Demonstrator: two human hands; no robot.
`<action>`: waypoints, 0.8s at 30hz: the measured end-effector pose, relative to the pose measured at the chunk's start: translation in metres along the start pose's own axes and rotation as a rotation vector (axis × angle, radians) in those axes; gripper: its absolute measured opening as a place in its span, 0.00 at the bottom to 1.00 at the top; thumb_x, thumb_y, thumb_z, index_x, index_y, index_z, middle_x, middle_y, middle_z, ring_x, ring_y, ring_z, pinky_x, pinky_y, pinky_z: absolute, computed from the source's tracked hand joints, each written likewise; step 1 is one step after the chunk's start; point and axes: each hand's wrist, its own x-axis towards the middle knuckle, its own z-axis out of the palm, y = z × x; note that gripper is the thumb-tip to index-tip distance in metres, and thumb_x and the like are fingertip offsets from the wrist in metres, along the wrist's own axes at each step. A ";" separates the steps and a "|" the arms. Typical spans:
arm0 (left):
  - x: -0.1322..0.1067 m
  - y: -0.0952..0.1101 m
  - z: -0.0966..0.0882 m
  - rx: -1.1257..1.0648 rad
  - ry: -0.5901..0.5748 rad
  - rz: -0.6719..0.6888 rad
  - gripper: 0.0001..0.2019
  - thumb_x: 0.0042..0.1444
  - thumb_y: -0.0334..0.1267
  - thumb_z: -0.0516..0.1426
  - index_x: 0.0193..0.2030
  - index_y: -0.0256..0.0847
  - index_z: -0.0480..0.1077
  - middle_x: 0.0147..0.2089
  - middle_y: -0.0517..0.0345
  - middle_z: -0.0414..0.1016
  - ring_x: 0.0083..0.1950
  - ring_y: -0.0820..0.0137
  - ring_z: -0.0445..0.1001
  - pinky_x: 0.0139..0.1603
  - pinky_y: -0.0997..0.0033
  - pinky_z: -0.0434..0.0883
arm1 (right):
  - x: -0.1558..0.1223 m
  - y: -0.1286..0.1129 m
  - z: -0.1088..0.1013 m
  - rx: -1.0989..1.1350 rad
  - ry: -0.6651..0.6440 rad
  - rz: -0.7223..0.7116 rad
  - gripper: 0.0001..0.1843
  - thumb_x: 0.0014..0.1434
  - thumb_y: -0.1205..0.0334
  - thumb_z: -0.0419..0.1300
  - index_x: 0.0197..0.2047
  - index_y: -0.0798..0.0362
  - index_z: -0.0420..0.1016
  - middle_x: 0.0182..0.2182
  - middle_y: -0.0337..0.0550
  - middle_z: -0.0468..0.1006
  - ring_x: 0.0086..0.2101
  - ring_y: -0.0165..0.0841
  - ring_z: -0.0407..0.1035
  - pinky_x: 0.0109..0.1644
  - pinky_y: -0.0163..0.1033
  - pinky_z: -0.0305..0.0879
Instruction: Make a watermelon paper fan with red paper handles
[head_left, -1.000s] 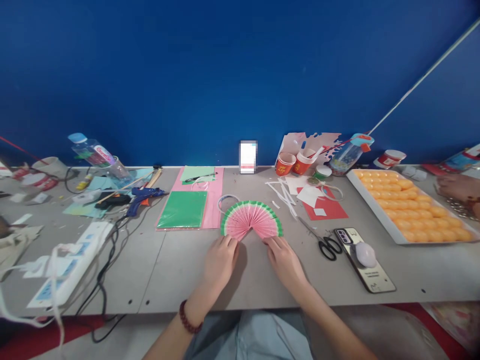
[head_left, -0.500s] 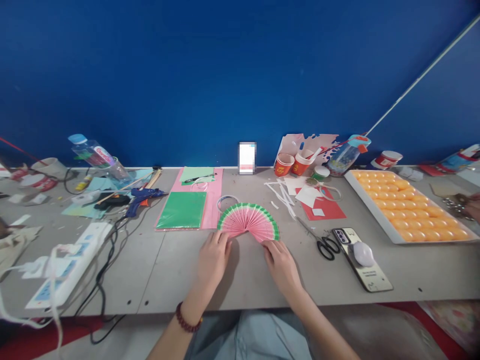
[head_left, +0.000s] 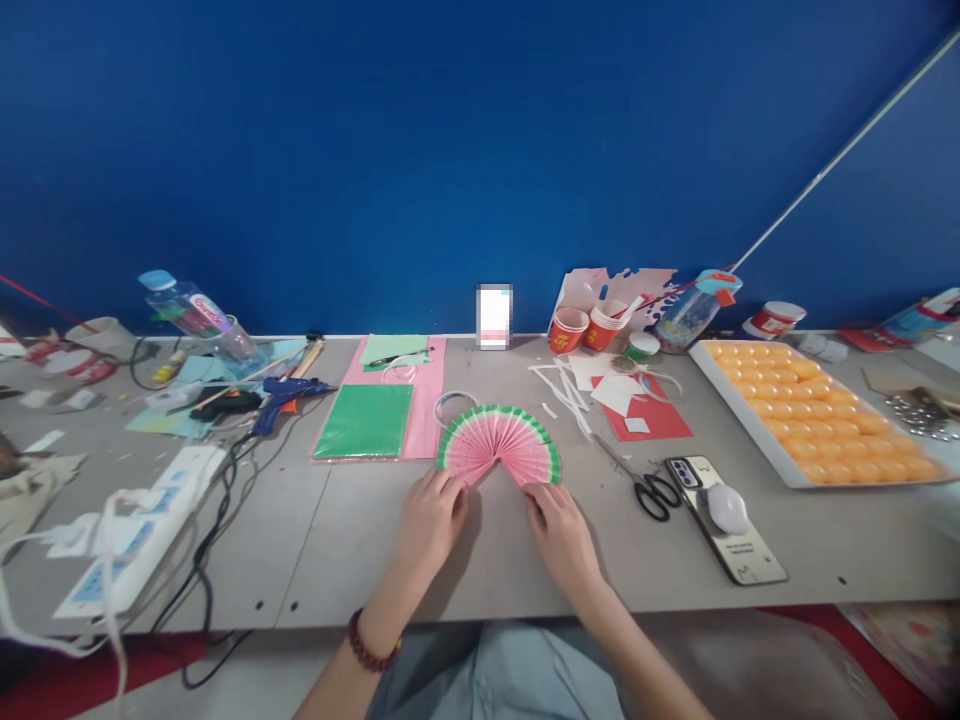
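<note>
Because the pleated fan (head_left: 497,435) looks like thin paper, I judge it light, springy along its folds and easy to crease or tear. It spreads in an arch near the middle of the bench (head_left: 364,545). I have the left grip (head_left: 431,520) closed on its left end and the right grip (head_left: 562,528) closed on its right. Those end folds seem the safest hold; pressing on the green rim (head_left: 501,411) would probably crush pleats, while slipping seems unlikely.
</note>
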 end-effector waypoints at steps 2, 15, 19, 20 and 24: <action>-0.002 0.009 0.001 -0.037 -0.020 -0.021 0.06 0.56 0.28 0.52 0.30 0.41 0.67 0.32 0.57 0.71 0.34 0.67 0.70 0.36 0.68 0.65 | -0.002 -0.003 0.002 -0.010 0.001 0.001 0.10 0.62 0.72 0.50 0.39 0.52 0.71 0.34 0.43 0.76 0.37 0.36 0.68 0.40 0.38 0.63; -0.014 0.029 0.010 -0.113 0.007 -0.095 0.05 0.56 0.28 0.52 0.31 0.41 0.65 0.32 0.57 0.70 0.35 0.66 0.70 0.36 0.68 0.66 | -0.007 -0.024 0.010 -0.055 0.084 -0.010 0.10 0.62 0.70 0.49 0.36 0.52 0.71 0.29 0.41 0.75 0.31 0.34 0.68 0.35 0.36 0.61; -0.018 0.029 0.012 -0.149 0.009 -0.109 0.06 0.58 0.29 0.52 0.31 0.41 0.66 0.32 0.57 0.70 0.35 0.66 0.70 0.36 0.68 0.66 | -0.009 -0.027 0.015 -0.039 0.097 -0.001 0.11 0.63 0.68 0.48 0.36 0.52 0.71 0.29 0.42 0.75 0.32 0.34 0.68 0.36 0.36 0.61; -0.019 0.029 0.013 -0.155 0.009 -0.110 0.06 0.58 0.30 0.51 0.31 0.41 0.66 0.32 0.57 0.70 0.35 0.66 0.70 0.37 0.68 0.66 | -0.009 -0.028 0.016 -0.034 0.097 0.003 0.11 0.63 0.68 0.48 0.36 0.51 0.71 0.29 0.42 0.75 0.32 0.34 0.68 0.36 0.36 0.61; -0.022 0.031 0.016 -0.166 0.019 -0.119 0.05 0.57 0.29 0.53 0.31 0.41 0.66 0.32 0.57 0.70 0.35 0.65 0.70 0.37 0.67 0.66 | -0.010 -0.032 0.020 -0.026 0.096 0.011 0.11 0.64 0.68 0.48 0.35 0.51 0.71 0.29 0.41 0.75 0.31 0.34 0.69 0.36 0.36 0.61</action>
